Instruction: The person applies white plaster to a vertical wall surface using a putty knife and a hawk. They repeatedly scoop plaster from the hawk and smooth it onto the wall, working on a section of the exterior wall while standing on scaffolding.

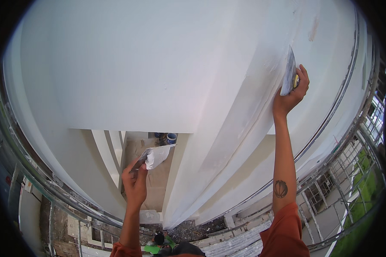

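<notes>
My left hand [135, 180] is low in front of the wall opening, closed on a metal plastering blade [139, 161] loaded with white paste [158, 155]. At the upper right my right hand [292, 92] grips a metal trowel [289, 68] with a yellow and dark handle, its blade at the white wall beside a long vertical corner strip [257, 107] with smeared, uneven white finish.
Below, through the opening, are a floor [152, 184] and buckets [171, 138]. A person in a green top [158, 246] is far below me at the bottom. Metal scaffold bars [330, 205] curve along both sides, with grass [364, 184] beyond at the right.
</notes>
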`<act>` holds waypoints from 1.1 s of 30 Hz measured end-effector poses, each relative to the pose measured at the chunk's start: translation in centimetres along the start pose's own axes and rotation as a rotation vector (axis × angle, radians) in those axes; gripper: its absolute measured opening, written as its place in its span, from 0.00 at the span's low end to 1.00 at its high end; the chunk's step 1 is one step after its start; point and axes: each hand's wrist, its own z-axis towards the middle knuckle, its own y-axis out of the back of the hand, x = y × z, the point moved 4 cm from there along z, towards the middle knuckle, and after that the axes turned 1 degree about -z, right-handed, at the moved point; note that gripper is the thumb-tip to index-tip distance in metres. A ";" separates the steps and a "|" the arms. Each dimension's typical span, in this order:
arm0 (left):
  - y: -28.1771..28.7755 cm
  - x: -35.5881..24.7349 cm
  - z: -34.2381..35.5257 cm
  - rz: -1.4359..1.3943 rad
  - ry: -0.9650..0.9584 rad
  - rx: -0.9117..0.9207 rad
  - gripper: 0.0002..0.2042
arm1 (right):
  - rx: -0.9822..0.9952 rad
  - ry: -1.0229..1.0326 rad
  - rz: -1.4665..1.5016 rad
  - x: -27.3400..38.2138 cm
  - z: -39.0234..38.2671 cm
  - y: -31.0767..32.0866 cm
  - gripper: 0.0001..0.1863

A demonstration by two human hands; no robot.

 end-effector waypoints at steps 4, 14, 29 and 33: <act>-6.3 -7.3 9.2 -0.067 -0.340 0.166 0.12 | 0.058 0.014 -0.102 -0.6 0.2 0.3 0.23; -18.9 -19.4 25.8 -0.042 -0.698 0.137 0.13 | 0.008 -0.038 0.108 -1.8 -0.5 0.9 0.29; -24.7 -25.9 28.3 0.094 -1.085 0.279 0.16 | 0.044 0.079 0.027 -1.8 -0.8 0.9 0.24; -25.0 -26.1 27.3 0.163 -1.034 0.348 0.16 | 0.033 0.060 0.037 -2.0 -0.9 0.8 0.21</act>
